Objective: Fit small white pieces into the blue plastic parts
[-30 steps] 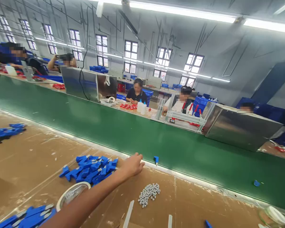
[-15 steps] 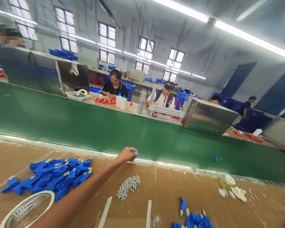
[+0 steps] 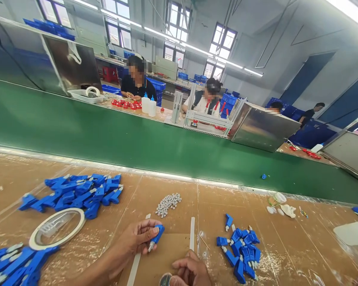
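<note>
My left hand (image 3: 139,238) is closed round a blue plastic part (image 3: 158,235) with a pale grey tip pointing down. At the bottom edge, my right hand (image 3: 192,270) has curled fingers, and its thumb lies against a small round object with a shiny rim (image 3: 165,279), cut off by the frame. Beyond both hands lies a heap of small grey pieces (image 3: 168,204). Between two white tape strips (image 3: 192,232) is a brown board area (image 3: 174,248). Similar blue parts form a pile at right (image 3: 241,246) and a larger one at left (image 3: 77,190).
A cream tape roll (image 3: 32,242) lies at left, near more blue parts (image 3: 14,266). A green conveyor belt (image 3: 155,147) runs along the far edge, carrying a small blue piece (image 3: 264,176). Across it, co-workers sit by red parts (image 3: 127,104) and white bottles (image 3: 152,107).
My left hand has drawn back from the table's far edge by the belt, bringing the blue part nearer. My right hand has come into view at the bottom. The camera view has shifted.
</note>
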`<act>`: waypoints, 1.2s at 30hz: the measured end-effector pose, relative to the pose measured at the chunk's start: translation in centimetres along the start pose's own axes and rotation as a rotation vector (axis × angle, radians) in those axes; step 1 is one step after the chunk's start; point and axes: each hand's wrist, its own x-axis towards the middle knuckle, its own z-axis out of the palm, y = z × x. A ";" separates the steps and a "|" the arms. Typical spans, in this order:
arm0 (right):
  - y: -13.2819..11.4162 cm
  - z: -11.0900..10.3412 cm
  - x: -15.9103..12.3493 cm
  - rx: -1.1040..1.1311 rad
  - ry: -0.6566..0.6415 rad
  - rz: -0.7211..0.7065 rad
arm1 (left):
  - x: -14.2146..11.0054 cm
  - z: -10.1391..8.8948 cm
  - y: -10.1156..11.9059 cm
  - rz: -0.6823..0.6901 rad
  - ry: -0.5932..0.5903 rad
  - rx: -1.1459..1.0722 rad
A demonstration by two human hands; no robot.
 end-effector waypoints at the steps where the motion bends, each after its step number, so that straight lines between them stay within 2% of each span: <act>1: 0.2 0.6 0.2 -0.008 0.025 -0.026 | -0.2 0.0 -0.2 0.004 0.011 -0.020; 5: -0.7 1.5 0.8 -0.066 0.074 -0.130 | -0.3 -0.1 -0.2 0.029 0.022 -0.052; 11: -2.4 -0.1 0.2 -0.265 -0.061 -0.236 | -1.0 -0.5 -0.7 0.044 0.012 -0.082; 14: -2.7 0.2 -0.1 -0.324 -0.008 -0.244 | -1.4 -0.5 -1.2 0.038 0.007 -0.097; 18: -3.4 1.8 0.1 -0.429 0.087 -0.224 | -1.8 0.0 -1.5 0.017 0.015 -0.114; 21: -4.2 2.5 0.2 -0.501 0.118 -0.283 | -2.1 0.1 -1.7 0.013 0.044 -0.121; 28: -4.2 0.3 -0.3 -0.657 0.004 -0.448 | -2.4 -1.1 -2.5 0.004 0.032 -0.139; 31: -4.0 0.0 -0.6 -0.611 -0.011 -0.475 | -2.6 -1.3 -2.7 -0.017 0.026 -0.177; 36: -4.3 1.6 -0.9 -0.423 0.191 -0.388 | -3.2 -0.7 -2.6 -0.053 0.019 -0.257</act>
